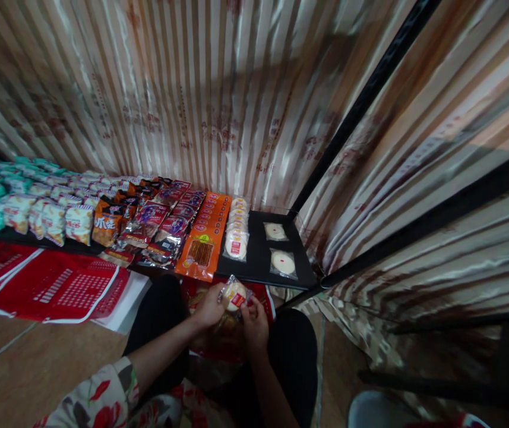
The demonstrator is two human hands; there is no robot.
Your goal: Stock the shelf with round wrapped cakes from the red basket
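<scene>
Grasping round, white, plastic-wrapped disc (235,292) in left hand (210,306) and right hand (255,323), just in front of flat black shelf (258,238). Behind shelf, striped brown-and-cream fabric (218,101); at its right rear, slanted black pole (357,114); in front, brown tiled floor (44,368).

Wrapped round snack (233,290) held between two hands

The snack is a flat, pale cream disc inside a clear plastic wrapper (230,280). The wrapper is looser than the disc: crinkled, shiny film stands out past its rim at the top and on the right. The front carries a red label (237,299) with light lettering too small to read, set low and slanting, and a touch of yellow shows higher up. That printed face is turned up toward the wearer. The left hand (210,306) grips one side and the right hand (255,323) the other, on the near side of the black shelf (256,249).
</scene>
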